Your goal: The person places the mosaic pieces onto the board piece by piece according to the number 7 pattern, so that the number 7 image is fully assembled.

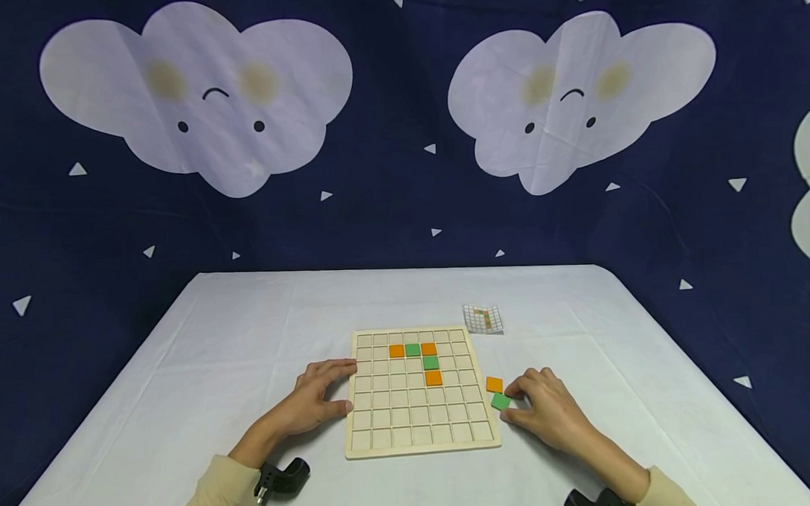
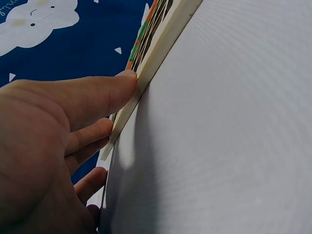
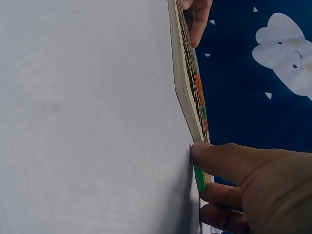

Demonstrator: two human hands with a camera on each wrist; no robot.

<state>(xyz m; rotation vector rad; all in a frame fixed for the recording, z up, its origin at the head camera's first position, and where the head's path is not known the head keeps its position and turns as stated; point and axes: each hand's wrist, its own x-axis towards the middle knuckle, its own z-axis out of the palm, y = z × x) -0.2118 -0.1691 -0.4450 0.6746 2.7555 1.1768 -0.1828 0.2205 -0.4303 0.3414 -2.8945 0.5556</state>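
A pale wooden grid board [image 1: 382,417] lies on the white table, with orange tiles [image 1: 433,378] and green tiles [image 1: 412,349] set in its upper cells. At the board's left edge my left hand [image 1: 311,399] rests, thumb and fingertips against the rim, fingers loosely extended. To the right of the board, my right hand [image 1: 547,408] pinches a loose green tile [image 3: 199,177] between thumb and finger, on the tabletop. An orange tile [image 1: 494,385] lies just behind that green one, beside the board's right edge.
Behind the board's upper right corner lies a small printed pattern card [image 1: 484,319] showing a grid with coloured squares. The white-covered table [image 1: 246,318] ends at a dark blue cloth [image 1: 390,209] with clouds. Black straps [image 1: 283,477] sit at both wrists.
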